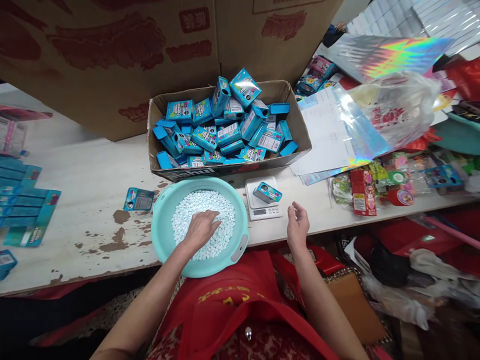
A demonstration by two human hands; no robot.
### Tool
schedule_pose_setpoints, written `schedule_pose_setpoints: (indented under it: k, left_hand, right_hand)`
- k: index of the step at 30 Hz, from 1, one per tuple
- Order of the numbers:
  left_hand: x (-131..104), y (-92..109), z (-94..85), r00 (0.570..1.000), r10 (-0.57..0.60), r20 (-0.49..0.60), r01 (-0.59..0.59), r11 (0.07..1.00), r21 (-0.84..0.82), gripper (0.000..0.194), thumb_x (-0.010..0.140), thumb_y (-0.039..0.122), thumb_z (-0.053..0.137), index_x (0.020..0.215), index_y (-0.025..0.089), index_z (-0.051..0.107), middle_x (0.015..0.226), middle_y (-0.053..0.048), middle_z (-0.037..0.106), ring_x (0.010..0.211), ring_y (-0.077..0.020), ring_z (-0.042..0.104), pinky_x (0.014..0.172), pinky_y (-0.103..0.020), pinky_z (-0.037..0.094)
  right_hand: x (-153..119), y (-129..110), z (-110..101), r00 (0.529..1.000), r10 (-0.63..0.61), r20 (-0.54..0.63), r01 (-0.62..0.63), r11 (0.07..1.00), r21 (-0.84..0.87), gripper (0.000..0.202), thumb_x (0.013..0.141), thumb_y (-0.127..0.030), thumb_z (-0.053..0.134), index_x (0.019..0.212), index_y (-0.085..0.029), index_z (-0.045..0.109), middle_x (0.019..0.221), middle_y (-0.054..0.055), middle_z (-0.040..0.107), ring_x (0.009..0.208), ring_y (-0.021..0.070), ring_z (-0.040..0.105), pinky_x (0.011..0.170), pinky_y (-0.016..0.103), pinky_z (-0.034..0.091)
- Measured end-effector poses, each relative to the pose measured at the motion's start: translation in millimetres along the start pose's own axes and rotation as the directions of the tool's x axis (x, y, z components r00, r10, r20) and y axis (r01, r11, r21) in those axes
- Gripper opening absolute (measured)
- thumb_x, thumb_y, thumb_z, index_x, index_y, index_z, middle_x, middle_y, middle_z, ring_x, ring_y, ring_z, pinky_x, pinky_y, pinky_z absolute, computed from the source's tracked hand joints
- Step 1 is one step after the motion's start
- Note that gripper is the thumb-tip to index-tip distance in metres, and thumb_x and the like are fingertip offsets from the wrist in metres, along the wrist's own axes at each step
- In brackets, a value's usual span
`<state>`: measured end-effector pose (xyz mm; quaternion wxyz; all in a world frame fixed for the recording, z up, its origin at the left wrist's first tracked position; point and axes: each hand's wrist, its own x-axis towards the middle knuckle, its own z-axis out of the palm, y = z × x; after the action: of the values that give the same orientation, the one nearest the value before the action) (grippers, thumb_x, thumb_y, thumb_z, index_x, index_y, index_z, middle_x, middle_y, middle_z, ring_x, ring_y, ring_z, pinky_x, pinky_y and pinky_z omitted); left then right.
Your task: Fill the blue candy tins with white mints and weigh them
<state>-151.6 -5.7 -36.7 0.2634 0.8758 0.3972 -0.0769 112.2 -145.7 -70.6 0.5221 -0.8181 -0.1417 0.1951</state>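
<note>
In front of me a mint-green basin (pixel 161 235) holds many small white candy-like pieces (pixel 210 246). My left hand (pixel 200 230) rests among these pieces, thumb and forefinger apart; its other fingertips are partly hidden. To the right, a white digital scale (pixel 258 214) bears a small blue printed box (pixel 267 192), which lies tilted on the pan. My right hand (pixel 298 225) hovers just right of the scale, fingers loosely bent and apart, touching nothing. Behind the basin, an open cardboard box (pixel 228 172) is heaped with similar blue boxes (pixel 228 134).
Another blue box (pixel 138 199) lies left of the basin, and stacked blue packs (pixel 26 215) sit further left. A large carton (pixel 112 55) stands behind. Papers and shiny sheets (pixel 330 130), a plastic bag (pixel 397 107) and sweet packets (pixel 363 192) crowd the right side.
</note>
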Motion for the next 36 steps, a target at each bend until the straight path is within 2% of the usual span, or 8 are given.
schedule_pose_setpoints:
  k: [4, 10, 23, 25, 27, 31, 33, 36]
  left_hand:
    - [-2, -1, 2.5, 0.998, 0.036, 0.053, -0.038, 0.998, 0.043, 0.036, 0.093, 0.033, 0.042, 0.121, 0.016, 0.057, 0.115, -0.011, 0.064, 0.107, -0.0268, 0.058, 0.088, -0.038, 0.042]
    - [1, 7, -0.6, 0.995, 0.066, 0.080, -0.072, 0.994, 0.080, 0.036, 0.093, 0.031, 0.042, 0.122, 0.015, 0.056, 0.116, -0.012, 0.063, 0.105, -0.0274, 0.059, 0.086, -0.038, 0.044]
    - [28, 32, -34.8, 0.997, 0.010, -0.071, -0.009, 1.000, 0.018, 0.032, 0.094, 0.034, 0.039, 0.114, 0.022, 0.061, 0.115, -0.005, 0.064, 0.098, -0.0201, 0.062, 0.080, -0.029, 0.045]
    - [31, 34, -33.8, 1.000, -0.006, -0.003, 0.006, 0.997, 0.074, 0.030, 0.094, 0.033, 0.038, 0.109, 0.021, 0.062, 0.113, -0.006, 0.064, 0.100, -0.0220, 0.060, 0.079, -0.030, 0.045]
    - [27, 33, -25.5, 0.987, -0.045, 0.156, 0.019, 0.987, 0.161, 0.027, 0.090, 0.032, 0.044, 0.105, 0.019, 0.062, 0.110, -0.010, 0.063, 0.101, -0.0260, 0.059, 0.076, -0.033, 0.046]
    - [-1, 18, 5.3, 0.877, -0.080, 0.474, -0.034, 0.973, 0.227, 0.028, 0.079, 0.023, 0.056, 0.106, 0.016, 0.060, 0.111, -0.014, 0.059, 0.094, -0.0289, 0.061, 0.071, -0.034, 0.046]
    - [-15, 6, 16.8, 0.879, -0.059, 0.474, -0.031, 0.983, 0.180, 0.025, 0.080, 0.017, 0.052, 0.103, 0.016, 0.060, 0.108, -0.013, 0.060, 0.093, -0.0274, 0.062, 0.074, -0.034, 0.045]
    - [-26, -11, 19.6, 0.930, -0.079, 0.360, 0.094, 0.995, -0.024, 0.016, 0.080, 0.017, 0.051, 0.091, 0.017, 0.062, 0.094, -0.010, 0.064, 0.092, -0.0258, 0.062, 0.077, -0.033, 0.044]
  right_hand:
    - [-10, 20, -13, 0.994, 0.111, -0.020, -0.111, 0.994, 0.016, 0.056, 0.071, -0.056, 0.060, 0.107, -0.014, 0.061, 0.113, 0.014, 0.064, 0.100, 0.0235, 0.059, 0.086, 0.038, 0.046]
    - [-25, 36, -17, 0.990, 0.142, 0.019, -0.143, 0.988, 0.058, 0.047, 0.064, -0.050, 0.067, 0.094, -0.014, 0.065, 0.099, 0.013, 0.069, 0.092, 0.0236, 0.063, 0.085, 0.040, 0.048]
    - [-37, 48, -24, 0.984, 0.177, 0.025, -0.178, 0.971, 0.161, 0.041, 0.063, -0.047, 0.069, 0.089, -0.015, 0.065, 0.092, 0.010, 0.071, 0.087, 0.0227, 0.064, 0.085, 0.041, 0.049]
    - [-35, 46, -24, 0.984, 0.176, 0.026, -0.178, 0.971, 0.162, 0.041, 0.063, -0.046, 0.069, 0.089, -0.015, 0.065, 0.092, 0.010, 0.071, 0.087, 0.0227, 0.064, 0.085, 0.041, 0.049]
    - [-31, 44, -23, 0.984, 0.174, 0.033, -0.177, 0.971, 0.162, 0.040, 0.063, -0.046, 0.069, 0.089, -0.016, 0.065, 0.092, 0.010, 0.071, 0.087, 0.0225, 0.064, 0.085, 0.040, 0.049]
    - [-24, 40, -21, 0.983, 0.178, 0.049, -0.183, 0.970, 0.157, 0.041, 0.064, -0.045, 0.069, 0.091, -0.016, 0.065, 0.092, 0.010, 0.070, 0.087, 0.0226, 0.064, 0.086, 0.041, 0.049]
    - [-22, 39, -20, 0.982, 0.182, 0.058, -0.189, 0.970, 0.153, 0.041, 0.064, -0.045, 0.070, 0.091, -0.016, 0.065, 0.092, 0.010, 0.070, 0.087, 0.0225, 0.064, 0.086, 0.041, 0.049]
    - [-19, 40, -18, 0.980, 0.184, 0.076, -0.194, 0.970, 0.146, 0.041, 0.063, -0.045, 0.070, 0.092, -0.016, 0.065, 0.095, 0.010, 0.070, 0.089, 0.0225, 0.064, 0.087, 0.041, 0.048]
